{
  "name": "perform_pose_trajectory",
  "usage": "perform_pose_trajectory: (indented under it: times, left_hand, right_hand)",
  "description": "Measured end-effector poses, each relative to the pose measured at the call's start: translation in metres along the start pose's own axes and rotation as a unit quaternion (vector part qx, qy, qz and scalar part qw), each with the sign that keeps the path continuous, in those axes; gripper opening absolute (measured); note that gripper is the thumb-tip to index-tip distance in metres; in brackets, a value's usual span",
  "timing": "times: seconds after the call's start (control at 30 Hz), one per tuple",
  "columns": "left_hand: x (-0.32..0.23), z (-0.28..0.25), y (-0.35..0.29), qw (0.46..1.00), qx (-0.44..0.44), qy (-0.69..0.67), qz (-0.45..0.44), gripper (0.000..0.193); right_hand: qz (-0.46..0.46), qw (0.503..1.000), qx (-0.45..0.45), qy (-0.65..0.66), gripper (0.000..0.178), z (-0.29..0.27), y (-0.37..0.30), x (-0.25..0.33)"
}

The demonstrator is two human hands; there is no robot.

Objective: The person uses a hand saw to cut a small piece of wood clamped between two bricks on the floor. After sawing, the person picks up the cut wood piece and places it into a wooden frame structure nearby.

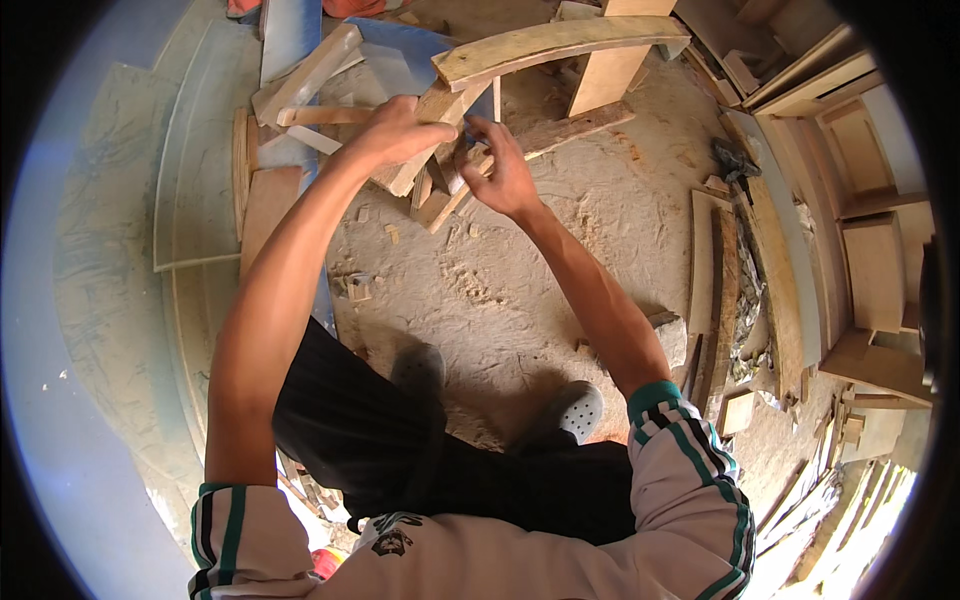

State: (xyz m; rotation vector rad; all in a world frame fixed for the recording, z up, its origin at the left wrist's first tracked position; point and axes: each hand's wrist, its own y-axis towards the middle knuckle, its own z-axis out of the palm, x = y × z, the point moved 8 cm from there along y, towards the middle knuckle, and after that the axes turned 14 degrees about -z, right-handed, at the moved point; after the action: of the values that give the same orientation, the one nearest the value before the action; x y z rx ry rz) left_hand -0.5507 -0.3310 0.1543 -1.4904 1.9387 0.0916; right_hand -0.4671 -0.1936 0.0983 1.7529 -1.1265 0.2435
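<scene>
A wooden frame stands on the dusty floor ahead of me. Its curved top board (560, 50) runs from a near wooden post (452, 104) to a wide upright board (608, 75) farther right. A long bottom rail (575, 130) lies low along the floor side. My left hand (402, 133) grips the near post from the left, with the thumb across its face. Close to the right side of that post, my right hand (503, 172) has its fingers curled together. Whatever those fingers hold is too dark and small to make out.
Loose wood offcuts (318, 75) and clear sheets (205, 150) lie to the left. Long planks (768, 250) and a dark crumpled bag (735, 158) lie on the right, beside wooden cabinet parts (872, 268). My grey clogs (577, 408) rest on the floor below.
</scene>
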Motion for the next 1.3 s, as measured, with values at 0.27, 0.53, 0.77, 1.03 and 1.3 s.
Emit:
perform_pose_trajectory:
  times: [0.27,0.53,0.77,1.03,1.3]
  left_hand:
    - [-0.008,-0.007,-0.011,0.997,-0.019,-0.049,-0.061,0.108]
    - [-0.002,-0.011,-0.011,0.996,0.003,0.022,-0.091,0.115]
    - [0.008,-0.016,-0.015,0.986,-0.124,-0.063,-0.096,0.095]
    - [0.017,-0.015,-0.001,0.987,-0.085,-0.062,-0.125,0.087]
    - [0.007,-0.015,-0.01,0.985,-0.083,-0.033,-0.147,0.094]
  right_hand:
    - [0.102,0.989,0.089,-0.067,0.074,0.003,0.023,0.022]
    - [0.098,0.993,0.071,0.0,0.074,0.007,0.024,0.02]
    - [0.095,0.993,0.074,0.009,0.086,0.006,0.018,0.017]
    - [0.08,0.994,0.069,0.038,0.088,-0.005,0.018,0.025]
    - [0.092,0.991,0.09,0.03,0.085,-0.011,0.014,0.023]
